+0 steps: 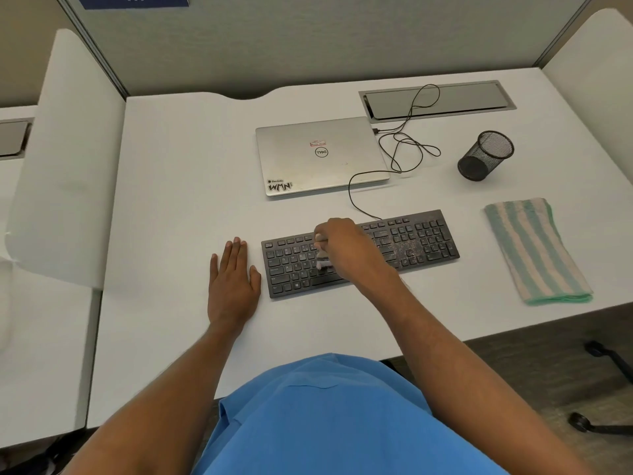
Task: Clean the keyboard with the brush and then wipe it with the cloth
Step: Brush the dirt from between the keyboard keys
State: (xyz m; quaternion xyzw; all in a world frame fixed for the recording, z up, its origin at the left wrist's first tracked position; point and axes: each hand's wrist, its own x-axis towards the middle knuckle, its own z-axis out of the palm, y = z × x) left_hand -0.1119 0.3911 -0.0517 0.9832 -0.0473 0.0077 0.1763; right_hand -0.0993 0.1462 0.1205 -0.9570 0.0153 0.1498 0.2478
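Note:
A black keyboard lies across the middle of the white desk, with pale crumbs and dust scattered over its right half. My right hand grips a small brush over the keyboard's left-middle keys, and the grey bristles touch the keys. Most of the brush handle is hidden inside the fist. My left hand rests flat on the desk just left of the keyboard, fingers straight, thumb near the keyboard's edge. A folded cloth with green and cream stripes lies to the right of the keyboard.
A shut silver laptop sits behind the keyboard, with a black cable looping from it to the keyboard. A black mesh pen cup stands at the back right. A cable hatch is set in the desk's rear. Partition panels flank the desk.

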